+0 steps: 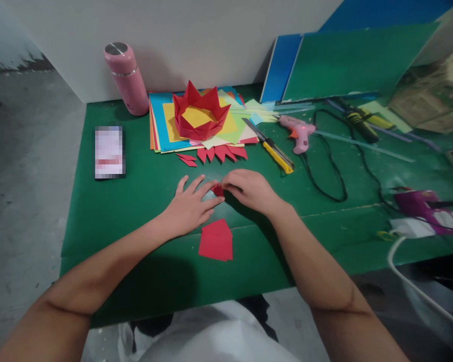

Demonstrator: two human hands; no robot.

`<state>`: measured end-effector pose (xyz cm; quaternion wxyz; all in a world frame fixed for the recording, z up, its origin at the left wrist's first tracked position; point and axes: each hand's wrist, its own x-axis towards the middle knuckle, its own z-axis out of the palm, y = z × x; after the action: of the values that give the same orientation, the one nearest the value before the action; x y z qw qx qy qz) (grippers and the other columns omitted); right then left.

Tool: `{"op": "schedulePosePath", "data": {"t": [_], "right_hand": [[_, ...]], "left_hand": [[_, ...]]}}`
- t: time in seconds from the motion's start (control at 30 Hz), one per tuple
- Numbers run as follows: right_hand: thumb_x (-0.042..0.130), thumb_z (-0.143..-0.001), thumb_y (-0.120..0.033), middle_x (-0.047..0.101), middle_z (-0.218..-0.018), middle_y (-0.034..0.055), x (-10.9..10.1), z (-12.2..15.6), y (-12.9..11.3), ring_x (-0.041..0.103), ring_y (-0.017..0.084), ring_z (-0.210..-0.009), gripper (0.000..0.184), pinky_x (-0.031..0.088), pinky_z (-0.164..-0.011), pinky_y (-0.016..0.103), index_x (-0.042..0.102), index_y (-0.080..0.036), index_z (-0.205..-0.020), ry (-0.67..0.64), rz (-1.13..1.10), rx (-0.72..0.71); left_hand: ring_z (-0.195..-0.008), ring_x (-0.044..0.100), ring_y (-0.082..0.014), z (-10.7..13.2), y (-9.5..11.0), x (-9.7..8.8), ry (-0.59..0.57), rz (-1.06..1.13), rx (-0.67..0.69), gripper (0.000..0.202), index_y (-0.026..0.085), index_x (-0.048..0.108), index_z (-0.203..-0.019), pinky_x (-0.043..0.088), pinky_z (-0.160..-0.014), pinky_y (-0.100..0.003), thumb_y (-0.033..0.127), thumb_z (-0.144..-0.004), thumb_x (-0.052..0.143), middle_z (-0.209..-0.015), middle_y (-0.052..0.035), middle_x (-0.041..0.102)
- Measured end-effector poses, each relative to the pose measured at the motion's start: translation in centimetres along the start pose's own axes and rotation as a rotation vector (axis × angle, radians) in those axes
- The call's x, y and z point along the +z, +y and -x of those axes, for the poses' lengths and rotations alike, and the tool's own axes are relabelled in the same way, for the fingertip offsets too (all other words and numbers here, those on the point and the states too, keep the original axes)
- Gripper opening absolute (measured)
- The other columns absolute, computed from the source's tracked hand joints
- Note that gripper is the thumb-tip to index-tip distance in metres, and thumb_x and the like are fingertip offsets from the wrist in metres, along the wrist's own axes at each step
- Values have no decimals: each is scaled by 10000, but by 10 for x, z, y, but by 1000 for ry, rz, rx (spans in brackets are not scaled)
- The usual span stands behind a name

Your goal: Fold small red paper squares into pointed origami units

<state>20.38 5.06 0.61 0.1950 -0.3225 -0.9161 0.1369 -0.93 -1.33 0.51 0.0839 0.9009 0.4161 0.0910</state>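
Observation:
Both hands work on a small folded piece of red paper (pixel 218 190) lying on the green table (pixel 113 211). My left hand (pixel 191 203) lies flat, fingers spread, its fingertips pressing the piece. My right hand (pixel 249 188) pinches the same piece from the right. A small stack of red paper squares (pixel 216 240) lies just in front of my left hand. Farther back, several folded red paper points (pixel 221 152) sit in a row before a stack of coloured paper (pixel 166 125), which carries a red paper crown (pixel 200 114).
A pink bottle (pixel 125 75) stands at the back left, a phone (pixel 109 152) lies left. A yellow utility knife (pixel 275 151), a pink glue gun (pixel 298 133) with black cable (pixel 330 171) and glue sticks lie right. Green and blue boards (pixel 347 60) lean behind.

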Motion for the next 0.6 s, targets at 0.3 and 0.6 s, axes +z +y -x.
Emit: {"op": "schedulePosePath", "data": {"t": [0.3, 0.6], "right_hand": [[462, -876, -124, 675, -832, 58, -2, -1, -3, 602, 190, -784, 141, 459, -715, 300, 584, -191, -849, 33, -156, 67], [472, -927, -210, 701, -1012, 91, -7, 2, -5, 644, 221, -948, 169, 495, -808, 343, 627, -188, -991, -10, -106, 50]], "left_hand": [[-1384, 250, -422, -3, -4, -3, -20, 53, -30, 362, 384, 582, -1268, 144, -1060, -705, 351, -917, 498, -1454, -40, 436], [-1356, 309, -369, -1, -3, -1, 49, 63, -5, 358, 363, 591, -1254, 145, -1067, -683, 301, -918, 485, -1396, -83, 474]]}}
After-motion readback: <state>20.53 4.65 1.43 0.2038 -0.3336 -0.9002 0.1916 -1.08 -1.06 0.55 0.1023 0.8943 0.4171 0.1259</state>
